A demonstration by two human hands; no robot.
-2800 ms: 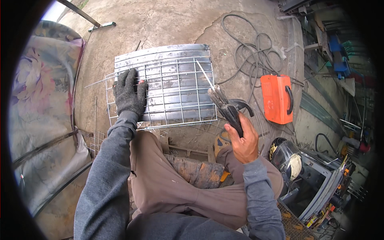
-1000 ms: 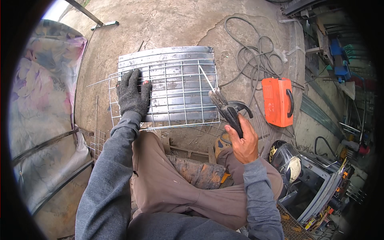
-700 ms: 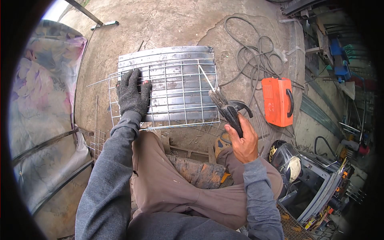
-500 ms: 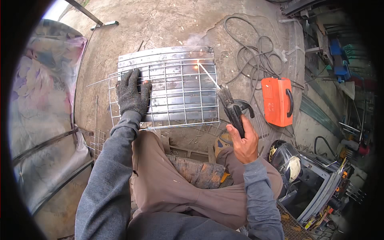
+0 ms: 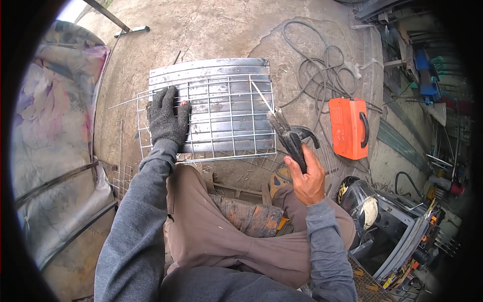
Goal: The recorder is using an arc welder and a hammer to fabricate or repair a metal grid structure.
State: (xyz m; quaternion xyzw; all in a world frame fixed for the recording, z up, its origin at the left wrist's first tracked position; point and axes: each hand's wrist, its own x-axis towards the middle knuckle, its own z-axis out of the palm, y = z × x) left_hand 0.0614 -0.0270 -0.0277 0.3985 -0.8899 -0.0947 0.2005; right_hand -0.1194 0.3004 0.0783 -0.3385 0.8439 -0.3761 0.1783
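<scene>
Mesh [image 5: 221, 118] lies on a ribbed sheet [image 5: 211, 70] on the concrete; we press our gloved left hand [image 5: 166, 118] flat to steady it, while our right hand [image 5: 308, 178] grips the electrode holder [image 5: 289, 141], rod [image 5: 262, 96] angled onto a wire.

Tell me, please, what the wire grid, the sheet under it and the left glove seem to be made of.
Wire grid: thin bare steel rods, grey and shiny. Sheet: probably ribbed metal, dull silver with dark stains. Glove on the left hand: dark knitted fabric, with a fuzzy matte surface.
</scene>
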